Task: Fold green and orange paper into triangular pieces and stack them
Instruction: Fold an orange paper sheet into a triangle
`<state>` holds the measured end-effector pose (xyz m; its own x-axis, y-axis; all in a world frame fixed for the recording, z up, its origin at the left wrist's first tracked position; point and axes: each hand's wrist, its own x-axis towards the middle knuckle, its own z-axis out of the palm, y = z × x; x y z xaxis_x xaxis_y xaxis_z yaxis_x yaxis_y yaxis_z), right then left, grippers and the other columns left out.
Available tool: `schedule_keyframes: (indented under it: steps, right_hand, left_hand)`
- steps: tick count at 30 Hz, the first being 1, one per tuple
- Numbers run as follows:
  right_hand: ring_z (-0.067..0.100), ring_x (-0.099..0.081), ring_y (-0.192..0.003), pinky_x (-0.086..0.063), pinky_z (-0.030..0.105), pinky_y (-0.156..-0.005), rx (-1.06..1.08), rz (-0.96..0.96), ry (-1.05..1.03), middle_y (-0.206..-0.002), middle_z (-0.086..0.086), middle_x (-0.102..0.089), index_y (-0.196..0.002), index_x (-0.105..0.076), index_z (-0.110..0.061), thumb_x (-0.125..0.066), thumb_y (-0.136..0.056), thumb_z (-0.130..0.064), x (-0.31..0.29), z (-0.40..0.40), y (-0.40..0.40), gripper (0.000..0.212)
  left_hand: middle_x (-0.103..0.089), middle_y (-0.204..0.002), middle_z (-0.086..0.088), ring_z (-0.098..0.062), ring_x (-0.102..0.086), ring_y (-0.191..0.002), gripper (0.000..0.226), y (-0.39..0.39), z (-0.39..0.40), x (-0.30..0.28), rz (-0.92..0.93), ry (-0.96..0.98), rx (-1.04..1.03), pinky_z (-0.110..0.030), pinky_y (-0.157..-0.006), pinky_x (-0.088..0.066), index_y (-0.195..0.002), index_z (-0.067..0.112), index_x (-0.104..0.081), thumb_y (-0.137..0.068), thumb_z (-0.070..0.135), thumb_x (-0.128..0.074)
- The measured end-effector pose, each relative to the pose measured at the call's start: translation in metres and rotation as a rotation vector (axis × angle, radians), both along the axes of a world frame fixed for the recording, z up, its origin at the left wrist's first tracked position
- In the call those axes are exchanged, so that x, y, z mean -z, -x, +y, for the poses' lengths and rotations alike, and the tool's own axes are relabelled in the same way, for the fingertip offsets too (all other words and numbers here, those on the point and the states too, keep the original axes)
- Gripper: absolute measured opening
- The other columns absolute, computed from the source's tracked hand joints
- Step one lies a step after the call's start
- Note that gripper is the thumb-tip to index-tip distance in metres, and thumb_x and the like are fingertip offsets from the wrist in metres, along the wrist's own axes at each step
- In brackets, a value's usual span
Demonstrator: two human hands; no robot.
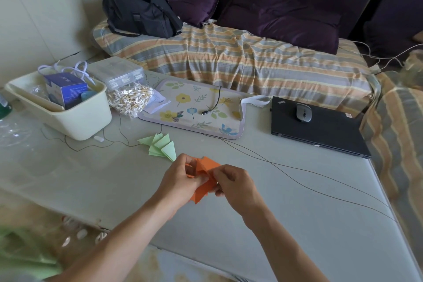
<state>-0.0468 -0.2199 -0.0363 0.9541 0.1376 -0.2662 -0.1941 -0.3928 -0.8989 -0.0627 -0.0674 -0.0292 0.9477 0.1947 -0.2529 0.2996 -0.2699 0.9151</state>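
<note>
A cluster of folded orange paper triangles [204, 178] is held above the pale table [286, 213] between both hands. My left hand [180, 181] grips its left side with curled fingers. My right hand [233, 184] pinches its right edge. Just beyond, several folded light green triangles [161, 145] lie overlapped in a row on the table, apart from my hands.
A cream bin [75, 117] with boxes, a bag of cotton swabs [130, 98] and a floral mat [194, 110] sit at the back left. A closed black laptop [320, 130] with a mouse [304, 112] lies right. Thin cables [297, 171] cross the table.
</note>
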Motion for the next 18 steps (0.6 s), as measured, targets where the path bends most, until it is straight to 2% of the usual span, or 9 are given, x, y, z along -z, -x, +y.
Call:
schedule_keyframes:
  steps: [3,5,6,9,11,15,18]
  right_hand:
    - [0.019,-0.074,-0.086,-0.058,0.049,-0.088,-0.009,0.016,-0.020,-0.084,-0.002,-0.077,-0.087,-0.074,-0.018,-0.052,-0.093,-0.053,-0.0001,-0.0005,-0.0004,0.042]
    - [0.015,-0.073,-0.085,-0.057,0.046,-0.085,-0.034,0.024,-0.031,-0.083,-0.003,-0.077,-0.086,-0.073,-0.017,-0.055,-0.087,-0.068,-0.0027,-0.0008,0.0012,0.054]
    - [0.013,-0.071,-0.080,-0.057,0.044,-0.083,-0.041,0.018,-0.027,-0.079,-0.004,-0.075,-0.084,-0.073,-0.018,-0.058,-0.085,-0.068,-0.0035,-0.0009,0.0020,0.052]
    - [0.010,-0.063,-0.069,-0.057,0.039,-0.079,-0.027,-0.023,0.008,-0.069,-0.009,-0.069,-0.076,-0.073,-0.026,-0.066,-0.089,-0.044,-0.0038,-0.0011,0.0027,0.023]
    - [0.011,-0.061,-0.065,-0.053,0.034,-0.071,-0.016,-0.041,0.031,-0.067,-0.006,-0.068,-0.074,-0.072,-0.026,-0.065,-0.089,-0.031,-0.0044,-0.0024,0.0026,0.018]
    - [0.011,-0.059,-0.063,-0.047,0.028,-0.066,-0.040,-0.050,0.064,-0.068,0.004,-0.067,-0.078,-0.072,-0.017,-0.061,-0.092,-0.023,-0.0057,-0.0024,0.0030,0.018]
    - [0.013,-0.058,-0.064,-0.048,0.031,-0.066,-0.052,-0.059,0.081,-0.067,0.006,-0.062,-0.078,-0.069,-0.014,-0.059,-0.092,-0.020,-0.0035,-0.0007,0.0020,0.018]
  left_hand:
    - [-0.070,-0.082,0.000,-0.012,-0.070,-0.063,0.018,0.0005,-0.0008,-0.0025,-0.043,-0.093,0.050,-0.027,-0.050,-0.052,-0.093,0.021,-0.061,-0.083,0.019,-0.075]
    - [-0.068,-0.075,0.003,-0.006,-0.063,-0.056,0.011,0.0010,-0.0028,-0.0026,-0.089,-0.196,0.098,-0.024,-0.046,-0.050,-0.086,0.022,-0.061,-0.084,0.018,-0.071]
    - [-0.067,-0.072,0.005,-0.006,-0.061,-0.055,0.011,0.0012,-0.0035,-0.0019,-0.108,-0.232,0.114,-0.025,-0.046,-0.051,-0.083,0.023,-0.061,-0.084,0.019,-0.070]
    - [-0.067,-0.069,0.004,-0.009,-0.060,-0.057,0.011,0.0009,-0.0012,0.0004,-0.122,-0.260,0.107,-0.034,-0.051,-0.056,-0.078,0.025,-0.064,-0.084,0.024,-0.073]
    - [-0.068,-0.071,0.003,-0.013,-0.061,-0.061,0.010,-0.0001,0.0011,0.0024,-0.114,-0.263,0.087,-0.039,-0.057,-0.058,-0.079,0.023,-0.067,-0.083,0.024,-0.076]
    - [-0.065,-0.079,0.007,-0.005,-0.059,-0.072,0.021,0.0002,0.0032,0.0021,-0.177,-0.346,-0.006,-0.016,-0.059,-0.043,-0.083,0.024,-0.065,-0.077,0.020,-0.084]
    - [-0.061,-0.079,0.008,0.000,-0.055,-0.072,0.024,-0.0004,0.0047,-0.0007,-0.245,-0.429,-0.008,-0.010,-0.058,-0.035,-0.078,0.027,-0.065,-0.073,0.017,-0.086]
